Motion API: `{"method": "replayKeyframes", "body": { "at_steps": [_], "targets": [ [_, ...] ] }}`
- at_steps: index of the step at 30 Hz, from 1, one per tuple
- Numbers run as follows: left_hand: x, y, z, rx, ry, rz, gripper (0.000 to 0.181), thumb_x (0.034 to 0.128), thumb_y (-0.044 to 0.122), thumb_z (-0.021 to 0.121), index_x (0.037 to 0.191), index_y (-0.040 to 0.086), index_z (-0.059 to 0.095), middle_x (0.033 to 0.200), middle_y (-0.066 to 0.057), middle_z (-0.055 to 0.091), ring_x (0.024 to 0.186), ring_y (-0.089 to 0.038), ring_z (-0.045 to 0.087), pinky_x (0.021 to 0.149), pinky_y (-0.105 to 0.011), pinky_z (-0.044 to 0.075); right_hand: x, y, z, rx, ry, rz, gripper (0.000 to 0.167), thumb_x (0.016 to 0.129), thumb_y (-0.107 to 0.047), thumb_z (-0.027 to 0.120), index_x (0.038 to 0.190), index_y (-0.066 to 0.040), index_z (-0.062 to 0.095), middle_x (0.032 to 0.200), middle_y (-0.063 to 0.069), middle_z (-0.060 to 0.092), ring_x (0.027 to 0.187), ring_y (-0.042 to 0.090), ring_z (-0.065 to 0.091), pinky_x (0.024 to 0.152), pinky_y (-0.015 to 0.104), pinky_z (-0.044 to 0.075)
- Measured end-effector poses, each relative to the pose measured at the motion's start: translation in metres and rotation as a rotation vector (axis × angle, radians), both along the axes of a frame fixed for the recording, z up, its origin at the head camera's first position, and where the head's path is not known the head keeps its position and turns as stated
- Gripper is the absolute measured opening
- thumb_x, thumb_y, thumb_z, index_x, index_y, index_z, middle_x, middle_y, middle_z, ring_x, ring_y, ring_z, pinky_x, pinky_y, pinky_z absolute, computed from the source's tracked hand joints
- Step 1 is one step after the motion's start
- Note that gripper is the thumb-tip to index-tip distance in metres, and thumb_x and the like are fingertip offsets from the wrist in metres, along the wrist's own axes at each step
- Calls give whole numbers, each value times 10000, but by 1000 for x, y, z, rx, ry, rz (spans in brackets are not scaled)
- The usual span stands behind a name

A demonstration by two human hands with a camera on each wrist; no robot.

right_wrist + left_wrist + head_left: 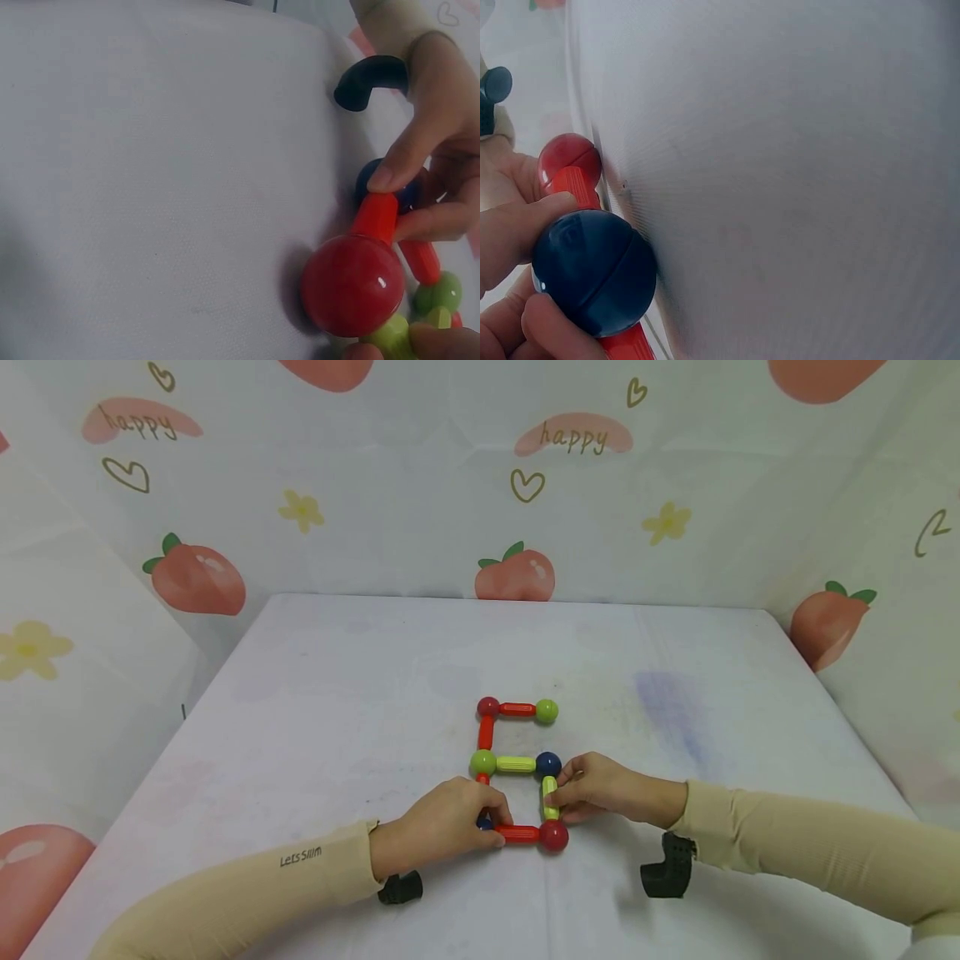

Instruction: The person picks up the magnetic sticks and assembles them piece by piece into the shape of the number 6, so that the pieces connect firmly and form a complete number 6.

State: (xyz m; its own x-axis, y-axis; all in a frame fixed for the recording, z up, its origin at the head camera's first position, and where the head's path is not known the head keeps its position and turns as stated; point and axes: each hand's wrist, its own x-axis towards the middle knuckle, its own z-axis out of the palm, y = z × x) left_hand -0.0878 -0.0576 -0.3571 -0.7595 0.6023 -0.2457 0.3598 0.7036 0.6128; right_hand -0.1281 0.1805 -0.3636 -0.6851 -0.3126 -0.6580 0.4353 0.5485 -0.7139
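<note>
A flat figure of toy building rods and balls lies on the table. At its lower left, my left hand pinches the red rod by the end beside a dark blue ball, its fingers also touching that ball. The rod's other end meets a red ball. On the right side, my right hand pinches a yellow-green rod between that red ball and another dark blue ball. A second yellow-green rod runs left to a green ball. The left-side red rod is partly hidden by my left hand.
Beyond the hands, the figure continues with an upright red rod, a red ball, a top red rod and a green ball. Black wrist mounts hang under both forearms. A printed cloth rises behind the white table.
</note>
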Motion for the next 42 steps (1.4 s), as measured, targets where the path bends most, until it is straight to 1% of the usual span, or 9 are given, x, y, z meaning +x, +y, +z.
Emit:
{"method": "replayKeyframes", "body": {
  "at_steps": [7, 17, 21, 24, 29, 32, 35, 39, 42],
  "targets": [
    [-1, 0, -1, -11, -1, 3, 102, 855, 176, 827, 939, 191, 771, 820, 108, 705, 740, -33, 527, 685, -182, 453, 0, 0, 0, -7, -7, -7, 217, 921, -109, 729, 1032, 1, 578, 851, 41, 687, 653, 62, 667, 669, 180, 576],
    [-1, -2, 3, 28, -36, 31, 158, 824, 167, 853, 964, 168, 780, 856, 87, 723, 764, -41, 555, 705, -189, 479, -1, 1, 0, -17, -24, 2, 259, 930, -123, 727, 1087, 7, 567, 874, 44, 696, 666, 65, 664, 672, 180, 575],
    [-4, -5, 10, 38, -50, 59, 191, 833, 182, 849, 1010, 152, 782, 811, 88, 687, 730, -68, 560, 654, -191, 482, -2, 9, 4, -22, -14, 18, 358, 930, -171, 733, 1165, 31, 554, 967, 77, 708, 745, 90, 687, 744, 229, 604],
    [-8, -10, 23, 40, -43, 96, 211, 852, 190, 833, 1049, 144, 775, 801, 80, 652, 740, -100, 560, 622, -205, 473, -4, 17, 12, -46, 10, 31, 423, 930, -194, 720, 1214, 54, 528, 1033, 112, 704, 815, 114, 704, 818, 278, 614],
    [-18, -24, 52, 86, 71, 178, 190, 890, 200, 797, 1072, 157, 764, 941, 73, 706, 815, -102, 588, 644, -228, 496, -11, 31, 34, -61, 107, 35, 497, 959, -204, 699, 1299, 81, 475, 1055, 108, 683, 886, 140, 730, 882, 337, 612],
    [-22, -33, 69, 127, 171, 227, 183, 923, 221, 765, 1099, 172, 757, 1040, 58, 735, 842, -99, 615, 709, -249, 525, -19, 37, 50, -95, 207, 21, 530, 977, -166, 684, 1347, 112, 426, 1062, 100, 650, 933, 154, 736, 899, 369, 606],
    [-26, -38, 81, 151, 263, 268, 215, 952, 263, 732, 1152, 185, 744, 1096, 46, 740, 883, -110, 627, 768, -277, 533, -23, 42, 64, -104, 330, 5, 544, 994, -172, 666, 1380, 108, 404, 1107, 112, 633, 990, 164, 733, 904, 363, 601],
    [-29, -41, 88, 160, 371, 303, 293, 978, 296, 696, 1247, 180, 708, 1164, 22, 730, 931, -139, 647, 802, -321, 560, -25, 46, 76, -45, 513, -10, 530, 1011, -231, 649, 1394, 60, 428, 1218, 176, 615, 1102, 249, 708, 917, 359, 597],
    [-33, -41, 87, 116, 455, 317, 379, 992, 330, 672, 1333, 165, 658, 1238, -14, 702, 971, -179, 668, 818, -361, 584, -23, 46, 79, 62, 674, -7, 526, 1017, -284, 639, 1413, 2, 444, 1326, 193, 594, 1224, 337, 646, 996, 437, 564]
  ]
}}
